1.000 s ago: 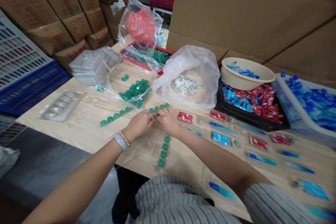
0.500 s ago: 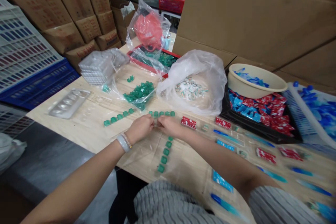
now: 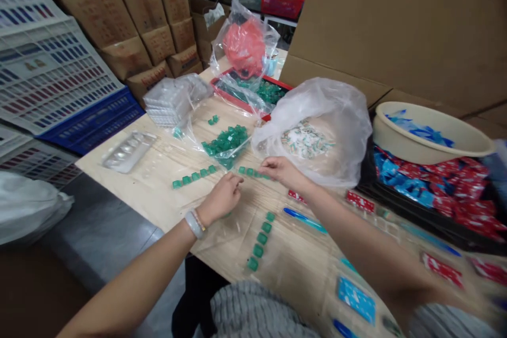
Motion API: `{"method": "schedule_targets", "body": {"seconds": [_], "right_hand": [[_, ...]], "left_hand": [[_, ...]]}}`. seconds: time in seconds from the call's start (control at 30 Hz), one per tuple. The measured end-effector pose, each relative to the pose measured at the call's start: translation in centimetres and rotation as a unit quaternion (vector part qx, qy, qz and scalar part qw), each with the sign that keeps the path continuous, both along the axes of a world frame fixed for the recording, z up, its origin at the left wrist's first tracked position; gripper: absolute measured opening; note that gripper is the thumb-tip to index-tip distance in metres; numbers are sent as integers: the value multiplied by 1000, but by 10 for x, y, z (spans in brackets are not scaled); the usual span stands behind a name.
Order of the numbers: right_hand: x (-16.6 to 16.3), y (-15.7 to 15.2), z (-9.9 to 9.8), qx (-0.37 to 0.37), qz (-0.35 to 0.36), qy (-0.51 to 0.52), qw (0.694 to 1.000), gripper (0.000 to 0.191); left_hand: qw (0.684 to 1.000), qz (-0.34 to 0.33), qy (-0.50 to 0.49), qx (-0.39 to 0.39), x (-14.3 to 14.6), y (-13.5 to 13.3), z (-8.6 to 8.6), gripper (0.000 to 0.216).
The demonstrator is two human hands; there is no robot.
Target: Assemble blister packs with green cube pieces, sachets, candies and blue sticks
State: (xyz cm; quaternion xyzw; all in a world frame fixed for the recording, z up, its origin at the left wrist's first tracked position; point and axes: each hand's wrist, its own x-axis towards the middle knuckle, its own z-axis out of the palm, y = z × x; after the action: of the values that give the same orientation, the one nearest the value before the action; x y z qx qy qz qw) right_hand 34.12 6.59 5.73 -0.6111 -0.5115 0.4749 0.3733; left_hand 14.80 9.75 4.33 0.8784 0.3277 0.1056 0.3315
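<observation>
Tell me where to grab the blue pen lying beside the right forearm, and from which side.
Pinch the blue pen at mid-barrel, coming down from above. It lies flat on the table, long and thin, so fingers should close across its narrow width. The right forearm runs close behind it, so the near side is probably freer.

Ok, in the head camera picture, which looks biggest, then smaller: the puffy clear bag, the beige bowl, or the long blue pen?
1. puffy clear bag: looks largest.
2. beige bowl: about as wide, but lower.
3. long blue pen: by far the smallest, though it lies nearer the camera.
</observation>
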Motion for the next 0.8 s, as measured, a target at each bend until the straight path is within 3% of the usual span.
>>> {"method": "schedule_targets", "body": {"seconds": [0.1, 0.23, 0.4, 0.53, 0.63, 0.7, 0.8], "right_hand": [[8, 19, 19, 94, -56, -93, 990, 23], [10, 56, 45, 259, -74, -239, 933, 19], [4, 101, 82, 373, -79, -328, 864, 21], [26, 158, 117, 353, -138, -400, 834, 18], [48, 204, 135, 284, -220, -455, 815, 37], [44, 216, 132, 265, -213, -455, 823, 43], [-7, 186, 97, 268, -83, -396, 874, 18]], "left_hand": [[989, 41, -63, -127, -11, -9, -3, 42], [929, 139, -139, -314, -27, -9, -5, 34], [862, 307, -237, -328, -63, 15, 6, 34], [807, 384, -313, -322, -91, 32, 10, 31], [758, 394, -357, -379, -95, 35, 9, 30], [727, 393, -373, -423, -91, 33, 8, 33], [712, 388, -386, -441, -81, 30, 9, 39]]}}
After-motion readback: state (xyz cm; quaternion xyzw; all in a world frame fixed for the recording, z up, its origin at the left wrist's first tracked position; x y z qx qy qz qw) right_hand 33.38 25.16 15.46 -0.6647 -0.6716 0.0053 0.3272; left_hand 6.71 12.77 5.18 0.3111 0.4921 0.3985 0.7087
